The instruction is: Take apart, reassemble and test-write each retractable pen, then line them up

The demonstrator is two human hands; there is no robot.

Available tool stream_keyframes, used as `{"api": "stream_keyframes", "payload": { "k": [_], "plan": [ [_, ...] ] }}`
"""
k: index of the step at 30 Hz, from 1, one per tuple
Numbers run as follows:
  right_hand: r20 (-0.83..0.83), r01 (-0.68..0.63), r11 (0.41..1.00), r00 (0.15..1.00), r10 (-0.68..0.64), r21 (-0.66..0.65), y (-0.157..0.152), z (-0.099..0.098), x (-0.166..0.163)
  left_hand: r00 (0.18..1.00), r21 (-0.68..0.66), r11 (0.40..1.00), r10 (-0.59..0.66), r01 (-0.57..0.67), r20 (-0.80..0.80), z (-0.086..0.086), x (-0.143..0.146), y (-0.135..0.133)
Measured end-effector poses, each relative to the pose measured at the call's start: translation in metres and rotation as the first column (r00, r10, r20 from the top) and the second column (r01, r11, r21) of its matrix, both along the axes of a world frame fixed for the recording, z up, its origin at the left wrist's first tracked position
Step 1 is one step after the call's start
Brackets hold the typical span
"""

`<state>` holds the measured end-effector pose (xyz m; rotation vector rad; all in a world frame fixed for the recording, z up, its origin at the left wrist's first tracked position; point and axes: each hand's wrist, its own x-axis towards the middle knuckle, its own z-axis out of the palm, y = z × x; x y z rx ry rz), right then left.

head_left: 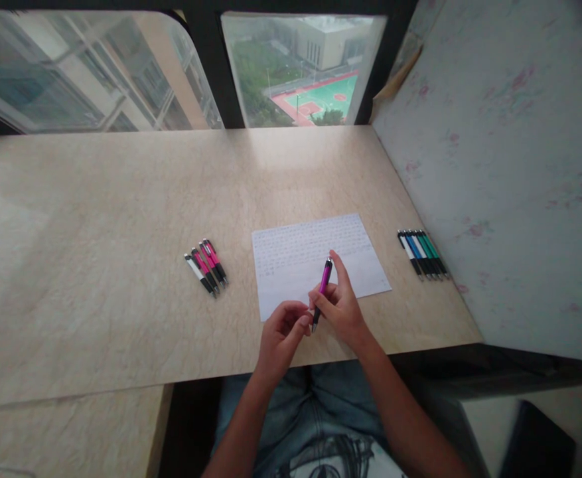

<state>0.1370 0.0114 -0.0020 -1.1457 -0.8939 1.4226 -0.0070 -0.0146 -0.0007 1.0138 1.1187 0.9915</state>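
My right hand grips a purple ballpoint pen with a black grip, its metal tip pointing down toward me. The index finger of that hand rests at the push button on the pen's upper end. My left hand is closed beside the pen's tip, thumb and fingers bent together; whether they pinch the tip or some small thing, I cannot tell. Both hands are over the near edge of a sheet of paper, whose upper part carries rows of handwriting and whose lower part is blank.
Left of the paper lie several pens, pink and white with black grips. A row of white, blue and green pens lies by the flowered wall. The marbled tabletop reaches to the windows.
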Motion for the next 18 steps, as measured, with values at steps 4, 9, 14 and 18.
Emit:
{"api": "stream_keyframes", "payload": {
  "k": [4, 9, 14, 18],
  "plan": [
    [0.131, -0.031, 1.0, 0.991, 0.031, -0.001, 0.0, -0.001, 0.001, 0.998, 0.03, 0.999, -0.022, 0.021, 0.051, -0.004, 0.0, 0.001],
    [0.145, -0.112, 0.994, 0.983, 0.109, 0.007, -0.001, 0.002, 0.003, 0.998, 0.023, 1.0, 0.013, -0.015, 0.062, -0.007, 0.001, 0.002],
    [0.156, -0.02, 0.999, 0.987, 0.026, -0.042, -0.006, 0.005, -0.003, 1.0, 0.081, 0.997, 0.02, -0.021, 0.014, -0.009, 0.002, 0.001],
    [0.325, 0.139, 0.99, 0.937, -0.131, -0.001, -0.001, 0.001, 0.026, 0.992, 0.121, 0.992, -0.005, 0.02, -0.127, -0.015, 0.003, 0.002]
  ]
}}
